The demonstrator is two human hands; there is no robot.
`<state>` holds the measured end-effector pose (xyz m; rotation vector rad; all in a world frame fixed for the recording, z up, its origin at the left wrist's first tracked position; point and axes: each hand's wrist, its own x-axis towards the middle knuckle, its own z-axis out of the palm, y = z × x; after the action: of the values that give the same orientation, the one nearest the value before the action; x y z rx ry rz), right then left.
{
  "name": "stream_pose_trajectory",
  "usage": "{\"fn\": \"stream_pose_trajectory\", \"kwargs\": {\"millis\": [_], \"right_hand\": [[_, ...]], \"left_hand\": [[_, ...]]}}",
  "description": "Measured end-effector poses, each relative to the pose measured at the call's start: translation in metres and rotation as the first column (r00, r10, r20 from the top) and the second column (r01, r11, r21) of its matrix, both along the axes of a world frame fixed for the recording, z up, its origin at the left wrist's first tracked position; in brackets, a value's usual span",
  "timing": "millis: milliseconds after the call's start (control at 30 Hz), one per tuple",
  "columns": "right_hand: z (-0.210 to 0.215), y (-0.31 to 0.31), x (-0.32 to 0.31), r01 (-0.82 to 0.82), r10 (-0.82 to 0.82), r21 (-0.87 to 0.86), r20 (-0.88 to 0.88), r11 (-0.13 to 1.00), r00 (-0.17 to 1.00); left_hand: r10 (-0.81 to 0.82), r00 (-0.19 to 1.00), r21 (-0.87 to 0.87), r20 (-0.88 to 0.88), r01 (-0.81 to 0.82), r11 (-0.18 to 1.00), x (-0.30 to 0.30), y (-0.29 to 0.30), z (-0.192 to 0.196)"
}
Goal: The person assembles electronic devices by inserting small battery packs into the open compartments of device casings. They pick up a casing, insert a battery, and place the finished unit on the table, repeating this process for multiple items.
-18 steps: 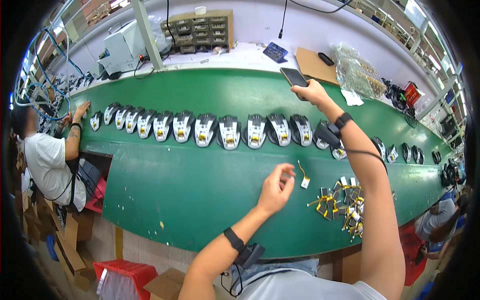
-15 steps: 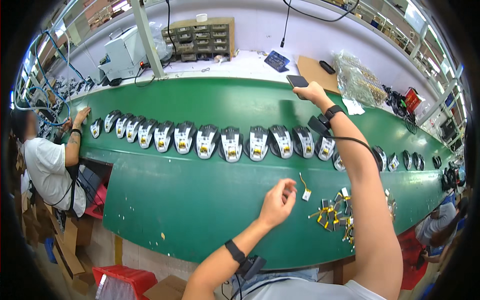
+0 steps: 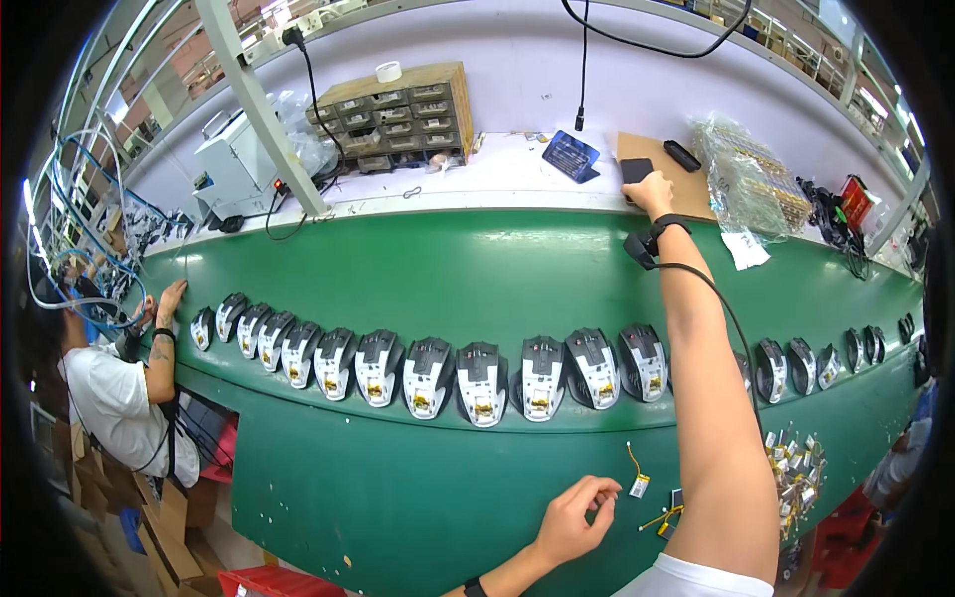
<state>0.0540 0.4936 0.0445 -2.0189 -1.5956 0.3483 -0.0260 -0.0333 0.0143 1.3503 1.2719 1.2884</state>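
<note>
My right hand (image 3: 652,192) reaches to the back of the bench, its fingers closed on a black smartphone (image 3: 637,170) over a cardboard sheet (image 3: 701,195). Low in the middle, my left hand (image 3: 577,519) hovers over the green bench (image 3: 398,488), loosely curled with the thumb apart and nothing visible in it. Just right of its fingertips lies a small silver battery (image 3: 639,487) with yellow wires. My right forearm partly hides a pile of such batteries (image 3: 796,478). Across the bench runs a row of opened computer mice (image 3: 481,383), yellow parts inside.
On the back shelf stand a small drawer cabinet (image 3: 393,117), a propped blue-screened device (image 3: 570,156), a black oblong case (image 3: 681,154) and a clear plastic bag of parts (image 3: 746,184). A co-worker (image 3: 129,398) sits at the left. A cable (image 3: 711,289) trails from my right wrist.
My right hand has carried the smartphone back from above the bench to the cardboard on the shelf. The view has tilted up; my left hand stays near the single battery.
</note>
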Motion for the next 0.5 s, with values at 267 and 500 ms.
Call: {"fn": "stream_pose_trajectory", "kwargs": {"millis": [267,500], "right_hand": [[-0.021,-0.003,0.044,-0.175,0.162,0.476,0.069,0.862,0.984],[0.033,-0.152,0.039,-0.796,0.718,0.080,0.384,0.600,0.580]], "left_hand": [[-0.051,0.998,0.085,-0.049,0.055,0.995,0.001,0.005,0.003],[0.051,0.998,0.169,-0.036,-0.044,0.985,-0.001,0.005,-0.014]]}}
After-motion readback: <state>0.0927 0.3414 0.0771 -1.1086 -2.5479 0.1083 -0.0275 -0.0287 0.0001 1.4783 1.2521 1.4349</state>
